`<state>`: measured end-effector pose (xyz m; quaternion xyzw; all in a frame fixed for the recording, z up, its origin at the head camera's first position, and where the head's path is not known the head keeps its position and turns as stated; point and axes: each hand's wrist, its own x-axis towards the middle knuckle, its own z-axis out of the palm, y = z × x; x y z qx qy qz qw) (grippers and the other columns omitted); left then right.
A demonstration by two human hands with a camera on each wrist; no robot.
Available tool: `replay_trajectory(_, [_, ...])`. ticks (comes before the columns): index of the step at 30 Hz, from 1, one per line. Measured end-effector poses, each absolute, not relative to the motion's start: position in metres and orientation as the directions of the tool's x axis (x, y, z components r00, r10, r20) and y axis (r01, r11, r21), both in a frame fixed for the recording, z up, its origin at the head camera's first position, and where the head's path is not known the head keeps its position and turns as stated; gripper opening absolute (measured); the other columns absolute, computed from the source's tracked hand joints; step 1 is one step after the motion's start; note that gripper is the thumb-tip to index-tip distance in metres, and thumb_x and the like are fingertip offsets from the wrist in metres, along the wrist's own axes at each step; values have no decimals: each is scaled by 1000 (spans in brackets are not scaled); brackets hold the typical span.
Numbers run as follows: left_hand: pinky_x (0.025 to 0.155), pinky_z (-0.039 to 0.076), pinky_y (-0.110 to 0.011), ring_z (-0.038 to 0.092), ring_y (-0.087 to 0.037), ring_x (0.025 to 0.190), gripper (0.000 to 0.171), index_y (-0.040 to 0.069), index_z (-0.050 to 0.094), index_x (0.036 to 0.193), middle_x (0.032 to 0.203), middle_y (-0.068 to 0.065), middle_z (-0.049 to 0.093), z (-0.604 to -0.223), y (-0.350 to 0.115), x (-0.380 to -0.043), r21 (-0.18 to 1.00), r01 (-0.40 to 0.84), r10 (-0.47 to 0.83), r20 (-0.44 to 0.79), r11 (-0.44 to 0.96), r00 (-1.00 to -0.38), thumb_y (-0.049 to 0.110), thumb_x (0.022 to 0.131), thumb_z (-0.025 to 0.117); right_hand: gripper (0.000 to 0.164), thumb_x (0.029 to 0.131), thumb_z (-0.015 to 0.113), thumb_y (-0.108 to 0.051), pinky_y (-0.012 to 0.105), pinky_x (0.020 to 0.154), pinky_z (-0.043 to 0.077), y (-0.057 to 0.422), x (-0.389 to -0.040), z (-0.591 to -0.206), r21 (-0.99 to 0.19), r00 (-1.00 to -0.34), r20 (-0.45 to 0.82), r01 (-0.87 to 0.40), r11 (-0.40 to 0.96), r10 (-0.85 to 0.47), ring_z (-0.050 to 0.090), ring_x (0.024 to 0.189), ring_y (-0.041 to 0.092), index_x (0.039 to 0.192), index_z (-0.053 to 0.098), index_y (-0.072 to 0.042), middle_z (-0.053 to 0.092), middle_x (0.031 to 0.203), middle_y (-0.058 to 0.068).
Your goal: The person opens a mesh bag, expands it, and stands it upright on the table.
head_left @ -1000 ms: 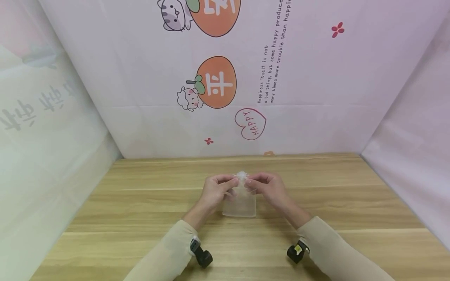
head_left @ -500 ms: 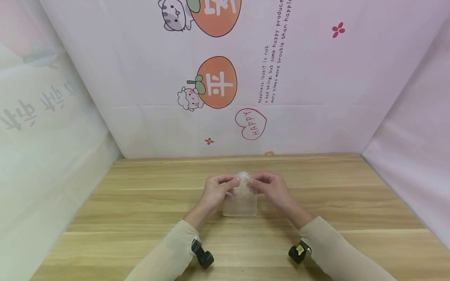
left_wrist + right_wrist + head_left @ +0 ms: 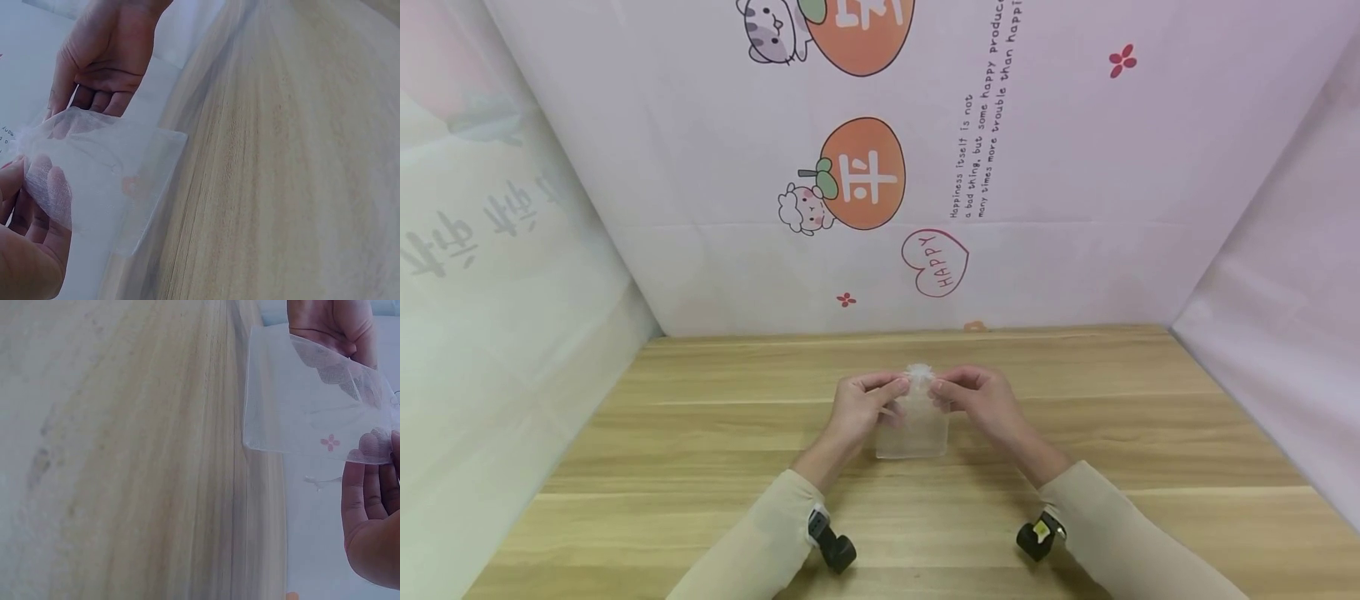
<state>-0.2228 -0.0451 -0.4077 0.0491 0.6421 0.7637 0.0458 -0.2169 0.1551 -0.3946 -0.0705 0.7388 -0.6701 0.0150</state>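
A sheer white drawstring pouch (image 3: 917, 435) hangs between my two hands in the head view, its gathered top pointing up and its flat bottom toward me. My left hand (image 3: 859, 404) pinches it near the neck with thumb and forefinger on the left side. On the opposite side, my right hand (image 3: 983, 402) pinches it at the same height. Through the mesh, several fingertips show behind the pouch (image 3: 119, 169) in the left wrist view. No contents are visible in the pouch (image 3: 300, 400) in the right wrist view. A thin string end (image 3: 322, 481) dangles beside it there.
Below the hands lies a wood-grain table (image 3: 715, 467). A white printed cloth (image 3: 1060, 183) stands behind it, with more cloth (image 3: 497, 333) along the left and right sides. Each sleeve carries a small black wrist camera (image 3: 833, 546).
Hardly anything has moved. The right fingertips have shifted very slightly right, so the gap between the two pinches is a little wider. Both hands keep their grip on the pouch.
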Motion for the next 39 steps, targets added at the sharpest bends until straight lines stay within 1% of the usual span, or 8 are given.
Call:
replay_trajectory(10, [56,58,-27,66,-12,59,25,-10,72,107,86,-7,75,-406,-43,-222,982,-13,111,8,-187,-994,10,92,75,23,94,73,-14,34,77,59,158,-218,-395,-990,-990,82,-95,104,-119,68,81,18,102,71,7,73,93,10])
replay_trajectory(18, [57,58,-28,66,-13,58,24,-10,72,107,83,-5,74,-405,-44,-222,980,-13,94,6,-201,-996,9,92,74,21,94,73,-13,35,77,59,157,-219,-393,-991,-991,78,-89,100,-111,69,80,18,102,71,6,73,93,9])
replay_trajectory(26, [58,59,-30,66,-12,59,25,-12,70,108,87,-7,74,-405,-45,-221,975,-5,95,16,-223,-995,8,93,72,19,93,73,-11,33,76,59,157,-218,-392,-992,-992,73,-83,90,-105,70,78,16,101,71,6,74,90,8])
replay_trajectory(35, [57,59,-30,66,-12,58,23,-12,70,108,87,-8,75,-405,-44,-221,970,-9,67,7,-245,-998,6,93,72,22,94,72,-10,33,75,59,158,-216,-391,-993,-992,73,-82,84,-107,69,78,15,102,69,10,74,90,10])
replay_trajectory(39, [57,59,-30,67,-13,60,22,-11,71,107,89,-10,75,-405,-44,-221,967,-17,62,-2,-253,-998,7,94,71,22,94,72,-10,34,75,59,160,-217,-391,-993,-991,79,-88,81,-106,69,78,16,102,69,10,73,90,9])
